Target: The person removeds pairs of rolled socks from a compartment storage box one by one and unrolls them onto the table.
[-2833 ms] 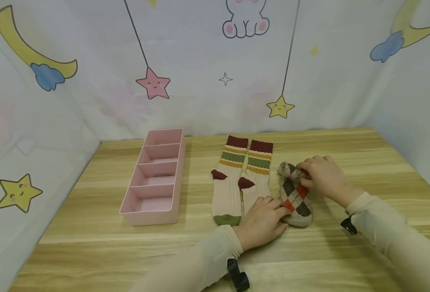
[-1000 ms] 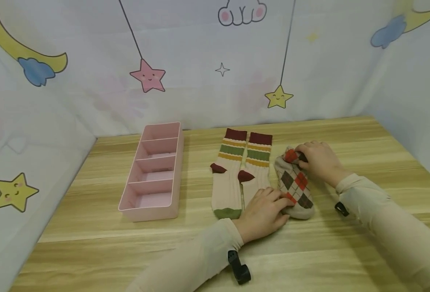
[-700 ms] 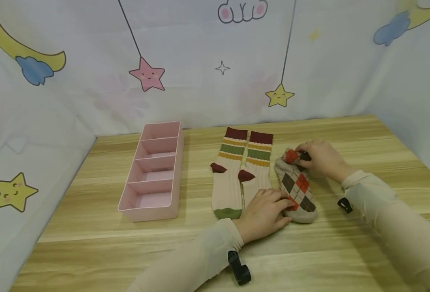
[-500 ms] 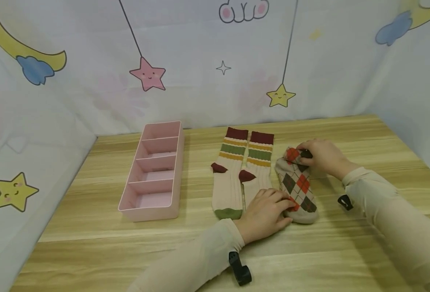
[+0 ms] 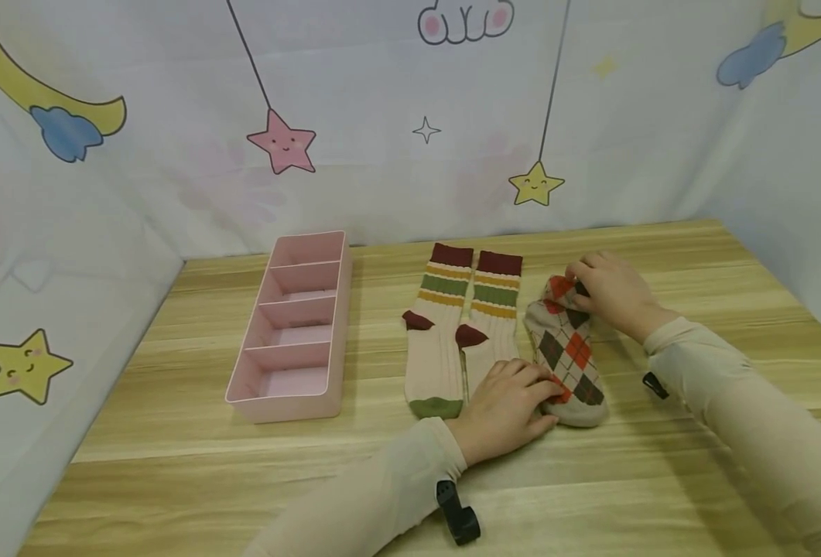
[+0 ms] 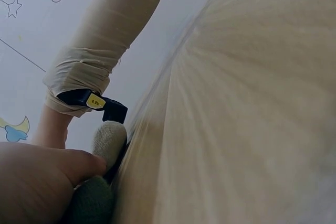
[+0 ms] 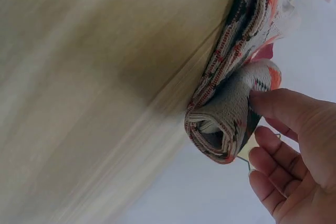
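Observation:
An argyle sock (image 5: pixel 566 356), beige with red and dark diamonds, lies on the table with its far end folded over. My right hand (image 5: pixel 612 294) pinches that folded end between thumb and fingers. In the right wrist view the fold (image 7: pixel 215 129) makes a thick roll of several layers, the thumb on top. My left hand (image 5: pixel 504 410) rests low on the argyle sock, fingertips on its red diamond near the toe. Under and beside that hand lies a cream striped sock (image 5: pixel 490 348); its mate (image 5: pixel 434 363) is just left. The left thumb touches the beige toe (image 6: pixel 110 142) in the left wrist view.
A pink divided box (image 5: pixel 333 402) with compartments in a row stands left of the socks on the wooden table (image 5: pixel 194 449). A white curtain (image 5: pixel 368 93) printed with stars and moons hangs behind and at the sides.
The right hand has moved slightly away from the body with the folded end. The fold now sits further back and shows red diamonds, baring more of the sock's middle. The left hand stays put.

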A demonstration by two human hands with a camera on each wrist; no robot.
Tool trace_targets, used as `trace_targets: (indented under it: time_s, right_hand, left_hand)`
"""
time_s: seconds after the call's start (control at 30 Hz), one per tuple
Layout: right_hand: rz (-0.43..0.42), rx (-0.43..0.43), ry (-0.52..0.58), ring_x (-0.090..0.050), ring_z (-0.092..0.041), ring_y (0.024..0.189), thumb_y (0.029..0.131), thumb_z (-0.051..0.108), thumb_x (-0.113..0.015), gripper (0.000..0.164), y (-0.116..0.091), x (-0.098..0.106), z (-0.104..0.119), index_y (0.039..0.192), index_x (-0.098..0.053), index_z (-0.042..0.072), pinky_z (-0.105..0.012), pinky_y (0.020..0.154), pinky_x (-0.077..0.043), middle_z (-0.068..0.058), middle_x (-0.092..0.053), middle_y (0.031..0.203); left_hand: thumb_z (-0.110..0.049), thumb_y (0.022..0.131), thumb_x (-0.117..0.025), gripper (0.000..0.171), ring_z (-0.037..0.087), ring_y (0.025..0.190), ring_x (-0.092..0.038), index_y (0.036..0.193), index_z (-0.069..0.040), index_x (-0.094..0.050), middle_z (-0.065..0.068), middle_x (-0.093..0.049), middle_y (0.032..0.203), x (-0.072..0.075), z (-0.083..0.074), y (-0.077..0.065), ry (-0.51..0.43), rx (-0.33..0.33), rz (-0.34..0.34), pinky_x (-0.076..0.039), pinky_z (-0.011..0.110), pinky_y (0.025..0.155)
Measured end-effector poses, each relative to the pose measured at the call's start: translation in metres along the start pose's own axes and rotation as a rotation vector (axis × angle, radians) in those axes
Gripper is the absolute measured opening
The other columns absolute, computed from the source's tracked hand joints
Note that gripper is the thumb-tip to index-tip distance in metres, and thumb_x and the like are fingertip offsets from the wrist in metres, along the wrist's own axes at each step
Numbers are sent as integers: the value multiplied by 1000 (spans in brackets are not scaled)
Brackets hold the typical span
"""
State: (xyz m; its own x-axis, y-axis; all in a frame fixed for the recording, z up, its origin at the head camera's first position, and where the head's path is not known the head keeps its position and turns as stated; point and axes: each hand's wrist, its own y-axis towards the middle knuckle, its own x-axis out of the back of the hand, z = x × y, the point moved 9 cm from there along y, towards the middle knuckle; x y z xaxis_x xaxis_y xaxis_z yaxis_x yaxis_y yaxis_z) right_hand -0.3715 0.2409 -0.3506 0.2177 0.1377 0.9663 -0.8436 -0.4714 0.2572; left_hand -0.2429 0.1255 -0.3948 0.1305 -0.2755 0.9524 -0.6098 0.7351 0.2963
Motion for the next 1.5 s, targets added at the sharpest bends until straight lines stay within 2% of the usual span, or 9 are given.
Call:
trace_targets:
  time_s: [0.23, 0.37, 0.5, 0.63, 0.77, 0.9, 1.1, 1.3, 1.5]
  right_hand:
    - [29, -25, 16, -62, -37, 91, 88, 12, -68, 20, 2, -5, -2, 101, -64, -2, -52, 81, -49, -20, -67, 98]
    - [68, -48, 9, -62, -38, 93, 88, 19, -67, 27, 2, -10, -6, 104, -66, -2, -54, 84, -48, -20, -68, 100]
    - [134, -60, -23, -59, -40, 103, 86, 24, -70, 37, 3, -16, -7, 112, -64, -3, -56, 92, -45, -21, -66, 108]
    - [165, -69, -53, -58, -39, 102, 87, 23, -70, 36, 8, -20, -5, 111, -62, -2, -55, 91, -45, -20, -65, 108]
    - [154, -85, -72, -59, -38, 97, 88, 17, -68, 31, 13, -21, -6, 109, -61, -4, -53, 88, -46, -21, -65, 102]
    - [132, -108, -93, -60, -41, 99, 88, 13, -66, 31, 16, -19, -13, 113, -61, -6, -55, 89, -46, -24, -65, 104]
    - [128, -140, -58, -60, -43, 97, 88, 10, -64, 29, 19, -16, -24, 114, -61, -4, -57, 89, -44, -24, -67, 106]
    - [147, -159, -43, -57, -44, 104, 90, 10, -64, 28, 23, -16, -29, 115, -62, -2, -59, 91, -41, -25, -65, 112]
    - [128, -165, -51, -53, -43, 108, 89, 10, -65, 28, 27, -17, -33, 115, -63, -1, -58, 92, -42, -26, -61, 114]
  left_hand:
    - [-42, 91, -62, 29, 9, 114, -53, 116, -28, -67, -9, -60, 124, -2, 0, 1, -13, 2, 9, -39, 26, 101]
    - [-42, 90, -63, 28, 10, 113, -53, 115, -28, -67, -9, -61, 122, -1, 0, 1, -8, -7, -12, -39, 26, 101]
    - [-41, 90, -64, 27, 10, 112, -54, 113, -28, -68, -10, -61, 120, 0, 0, 0, -20, -6, -24, -40, 26, 99]
    - [-41, 90, -64, 28, 10, 111, -54, 113, -28, -68, -9, -61, 122, 0, 4, -1, -29, 15, -16, -40, 27, 98]
    - [-41, 90, -64, 27, 9, 111, -54, 113, -27, -68, -9, -62, 121, 0, 5, -1, -28, 21, -26, -41, 26, 97]
    - [-41, 90, -64, 26, 9, 110, -54, 113, -28, -68, -10, -62, 120, 0, 4, 0, -26, 11, -36, -41, 25, 96]
    - [-42, 90, -63, 28, 9, 110, -55, 114, -27, -67, -10, -61, 122, -1, 1, 1, -18, 3, -20, -41, 26, 96]
    - [-40, 90, -64, 24, 9, 109, -54, 110, -28, -68, -10, -62, 118, -1, 0, 2, -31, -16, -40, -41, 24, 96]
    - [-41, 90, -64, 24, 8, 108, -54, 109, -28, -68, -10, -62, 118, 0, 0, 2, -25, -15, -46, -40, 24, 96]
